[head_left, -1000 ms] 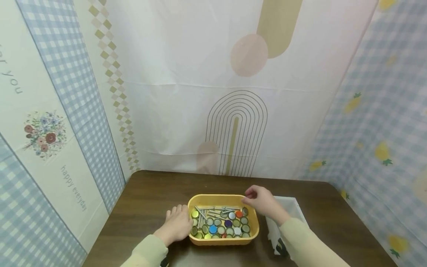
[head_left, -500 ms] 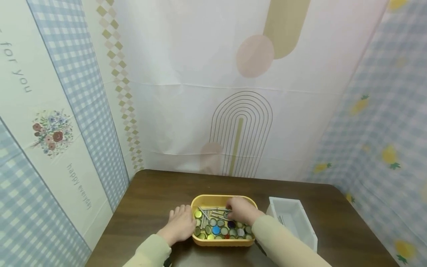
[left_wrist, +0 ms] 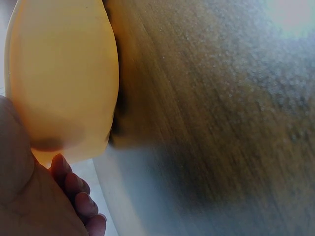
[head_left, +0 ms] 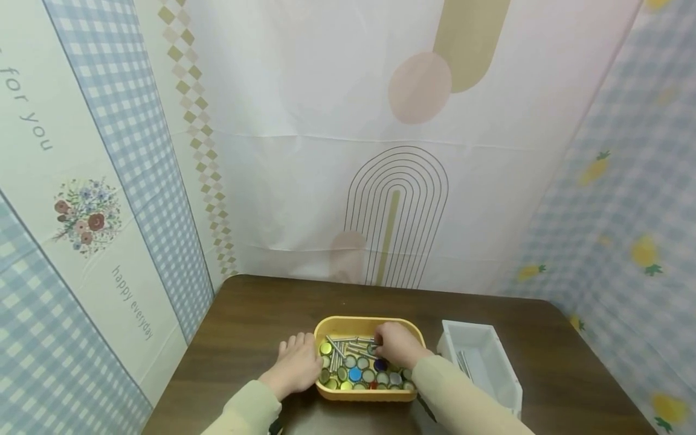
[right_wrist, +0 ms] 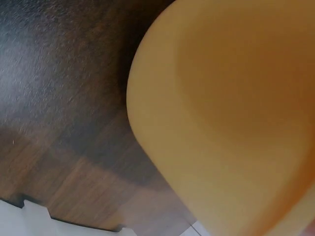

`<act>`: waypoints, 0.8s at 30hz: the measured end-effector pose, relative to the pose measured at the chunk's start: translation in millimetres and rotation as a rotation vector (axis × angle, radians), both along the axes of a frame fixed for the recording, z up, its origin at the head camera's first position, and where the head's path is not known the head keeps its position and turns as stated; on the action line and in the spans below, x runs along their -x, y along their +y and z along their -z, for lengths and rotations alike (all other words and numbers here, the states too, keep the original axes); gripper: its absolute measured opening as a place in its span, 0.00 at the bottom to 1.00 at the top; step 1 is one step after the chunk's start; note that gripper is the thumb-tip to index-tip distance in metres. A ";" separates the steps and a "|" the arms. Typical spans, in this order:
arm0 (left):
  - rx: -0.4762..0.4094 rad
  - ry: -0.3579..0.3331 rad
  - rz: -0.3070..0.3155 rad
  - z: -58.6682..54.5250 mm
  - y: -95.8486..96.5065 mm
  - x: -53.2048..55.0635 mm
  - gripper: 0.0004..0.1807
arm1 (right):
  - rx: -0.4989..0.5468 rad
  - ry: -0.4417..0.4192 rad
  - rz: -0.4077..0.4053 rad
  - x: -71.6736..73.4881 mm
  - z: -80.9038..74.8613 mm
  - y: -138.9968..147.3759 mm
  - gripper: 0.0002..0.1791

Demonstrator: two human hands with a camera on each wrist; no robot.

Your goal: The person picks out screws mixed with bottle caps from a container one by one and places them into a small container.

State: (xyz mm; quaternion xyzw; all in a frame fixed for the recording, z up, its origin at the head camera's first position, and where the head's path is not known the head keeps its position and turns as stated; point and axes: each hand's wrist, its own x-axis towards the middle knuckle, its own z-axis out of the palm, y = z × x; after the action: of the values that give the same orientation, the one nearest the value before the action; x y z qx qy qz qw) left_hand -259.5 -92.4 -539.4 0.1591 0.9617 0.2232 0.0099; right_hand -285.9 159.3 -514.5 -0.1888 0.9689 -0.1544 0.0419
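Note:
A yellow tub (head_left: 365, 396) stands on the table with bottle caps (head_left: 368, 376) and long metal bolts (head_left: 336, 345) mixed inside. My left hand (head_left: 296, 362) holds the tub's left rim, with the thumb side over the edge; in the left wrist view its fingers (left_wrist: 84, 204) lie loosely bent by the outer wall (left_wrist: 64, 73). My right hand (head_left: 398, 344) reaches down into the tub's right half, fingers bent among the bolts and caps. Its fingertips are hidden, and I cannot tell whether they pinch anything. The right wrist view shows mostly the tub's outer wall (right_wrist: 206, 123).
A white bin (head_left: 497, 362) stands right of the tub, with a few bolts (head_left: 464, 364) in it; my right forearm passes over its near part. The brown tabletop (head_left: 255, 308) runs back to a patterned cloth (head_left: 293, 181).
My right hand has come from above the tub's right rim, by the white bin, down and left into the tub. The left hand has stayed at the rim. The view has shifted slightly.

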 end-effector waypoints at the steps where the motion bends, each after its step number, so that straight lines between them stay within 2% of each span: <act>1: 0.001 0.005 -0.002 0.1 0.4 0.0 0.12 | -0.001 0.003 0.001 -0.2 0.4 0.0 0.11; 4: 0.002 0.010 -0.007 -2.5 1.2 -0.8 0.11 | -0.002 0.007 0.006 -0.3 0.7 -0.3 0.11; 14: -0.008 0.034 -0.008 3.0 0.2 1.8 0.11 | -0.020 0.030 -0.008 -1.1 1.7 -5.1 0.08; 24: -0.001 0.020 -0.011 2.6 0.4 0.7 0.11 | -0.022 0.038 -0.011 -4.4 2.0 -6.5 0.09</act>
State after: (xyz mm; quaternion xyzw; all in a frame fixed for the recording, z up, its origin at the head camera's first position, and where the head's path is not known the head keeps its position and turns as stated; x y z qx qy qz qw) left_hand -260.2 -92.1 -542.0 0.1560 0.9625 0.2221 -0.0013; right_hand -281.6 152.7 -516.5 -0.1964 0.9701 -0.1399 0.0263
